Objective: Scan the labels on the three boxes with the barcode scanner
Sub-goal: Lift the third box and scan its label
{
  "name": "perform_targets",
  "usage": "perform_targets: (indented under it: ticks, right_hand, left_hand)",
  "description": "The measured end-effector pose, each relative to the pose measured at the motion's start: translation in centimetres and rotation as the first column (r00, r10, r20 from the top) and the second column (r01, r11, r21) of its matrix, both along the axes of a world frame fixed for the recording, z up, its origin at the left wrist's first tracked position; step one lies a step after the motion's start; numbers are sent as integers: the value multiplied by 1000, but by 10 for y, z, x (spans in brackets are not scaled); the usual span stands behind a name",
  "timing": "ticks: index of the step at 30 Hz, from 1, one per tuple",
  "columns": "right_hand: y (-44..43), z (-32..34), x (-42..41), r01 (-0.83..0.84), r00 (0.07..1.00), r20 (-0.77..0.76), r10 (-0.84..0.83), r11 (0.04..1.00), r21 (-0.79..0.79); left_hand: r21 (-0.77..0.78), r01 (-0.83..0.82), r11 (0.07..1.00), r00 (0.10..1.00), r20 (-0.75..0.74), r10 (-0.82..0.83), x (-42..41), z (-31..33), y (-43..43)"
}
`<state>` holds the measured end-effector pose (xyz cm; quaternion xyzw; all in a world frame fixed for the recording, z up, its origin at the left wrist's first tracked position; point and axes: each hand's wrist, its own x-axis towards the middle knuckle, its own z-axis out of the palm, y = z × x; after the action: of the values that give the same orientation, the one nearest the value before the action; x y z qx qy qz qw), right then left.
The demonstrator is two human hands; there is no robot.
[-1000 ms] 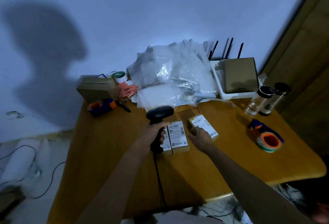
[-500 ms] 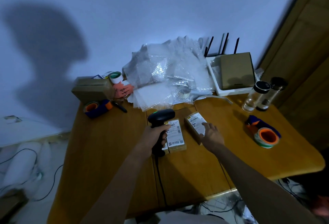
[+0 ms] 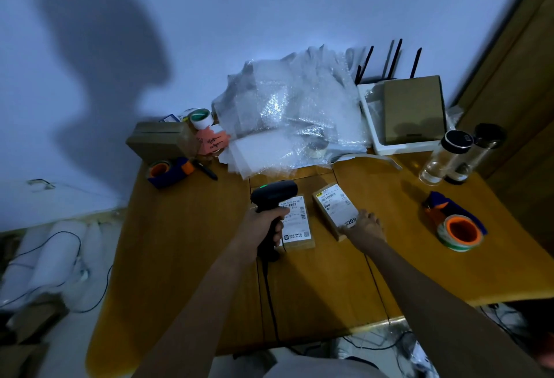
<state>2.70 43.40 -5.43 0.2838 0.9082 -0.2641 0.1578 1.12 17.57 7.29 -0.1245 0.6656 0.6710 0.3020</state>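
Note:
My left hand (image 3: 263, 224) is closed around the grip of the black barcode scanner (image 3: 274, 194), whose head shows a green light and points away from me. Just right of it a cardboard box with a white label (image 3: 296, 224) lies flat on the wooden table (image 3: 186, 242). A second labelled box (image 3: 334, 206) lies further right, angled, with a gap between the two. My right hand (image 3: 364, 226) grips that box's near end. The scanner and my left hand cover the spot left of the middle box, so no third box is visible.
A heap of bubble wrap (image 3: 293, 113) fills the back of the table. Tape dispensers sit at back left (image 3: 168, 170) and at right (image 3: 458, 230). Two bottles (image 3: 443, 155) and a white tray with a brown box (image 3: 413, 110) stand back right. The scanner's cable (image 3: 269, 293) runs toward me.
The right box has slid away from the middle box and turned. My right hand shifted from its left side to its near end. The scanner has stayed over the left box.

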Motion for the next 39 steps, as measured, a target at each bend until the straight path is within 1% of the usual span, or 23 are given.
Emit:
perform_targets:
  ticks: [4,7,13,17,21,25,27,30,32,34,37,39]
  right_hand:
    - [0,-3,-1,17,999,-44,-20,998,-61]
    - [0,-3,-4,20,999,-48,-24,997,-69]
    - [-1,-2,-6,77,995,-47,-87,981,-176]
    - [-3,-2,-2,67,997,-34,-74,985,-161]
    - [-8,-2,4,49,998,42,-45,993,-107]
    - [-11,-2,6,110,994,30,-108,987,-118]
    - [-11,-2,6,161,987,23,-159,972,-171]
    - [-8,-4,4,246,966,19,-259,889,-387]
    - [-9,1,3,288,947,31,-320,802,-523]
    - [-12,14,2,320,921,29,-388,712,-626]
    - [-12,32,-2,318,863,-46,-503,612,-724]
    - [-13,45,-5,265,853,-83,-516,563,-783]
  left_hand:
    - [-3,-14,1000,1000,1,14,1,3,2]
    - [-7,-15,1000,1000,6,15,2,2,3]
    - [-26,-12,1000,1000,10,13,-1,1,3]
    - [-13,-20,1000,1000,5,20,-1,2,-1]
    - [-6,-20,1000,1000,15,20,0,3,-6]
    - [-4,-20,1000,1000,15,20,1,2,-9]
    - [-6,-21,1000,1000,15,21,1,1,-10]
    - [-4,-16,1000,1000,25,16,2,1,-11]
    - [3,-14,1000,1000,23,14,2,3,-13]
    - [13,-16,1000,1000,12,16,2,5,-17]
    - [17,-17,1000,1000,8,17,2,7,-22]
    - [15,-22,1000,1000,9,22,1,8,-24]
